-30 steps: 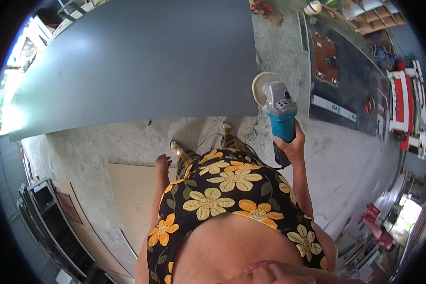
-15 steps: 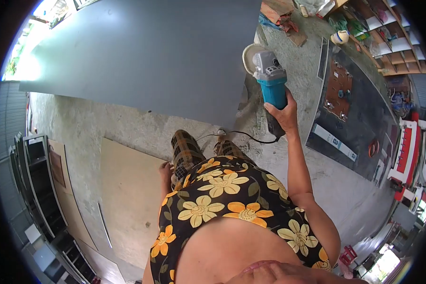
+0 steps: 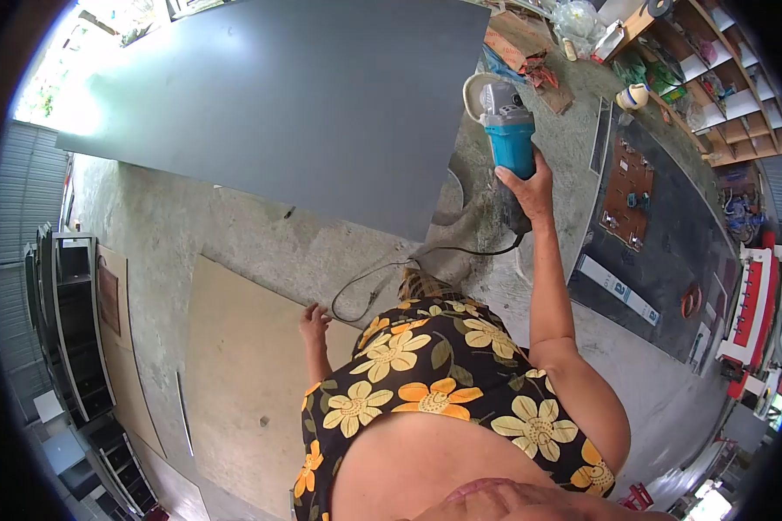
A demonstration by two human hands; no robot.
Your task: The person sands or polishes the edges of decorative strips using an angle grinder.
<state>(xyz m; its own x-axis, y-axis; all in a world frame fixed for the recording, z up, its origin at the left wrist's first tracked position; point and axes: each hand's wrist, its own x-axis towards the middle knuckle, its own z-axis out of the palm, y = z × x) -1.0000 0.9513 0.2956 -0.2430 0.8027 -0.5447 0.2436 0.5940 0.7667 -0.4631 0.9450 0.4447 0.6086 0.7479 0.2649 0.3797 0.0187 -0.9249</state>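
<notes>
Right hand (image 3: 533, 193) grips polisher (image 3: 511, 148), upper right — long axis near-vertical, pad (image 3: 472, 97) topmost; left hand (image 3: 314, 326) — fingers loosely parted.

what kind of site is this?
Probably a workshop, perhaps for panel or furniture work: a corded power tool with a round pad in the right hand, a large grey sheet, and cluttered wooden shelving.

There's your right hand (image 3: 530, 191), curled tight, forearm (image 3: 551, 282) straight behind it; your left hand (image 3: 314, 325) hangs to its left, fingers (image 3: 320, 313) loosely bent.
</notes>
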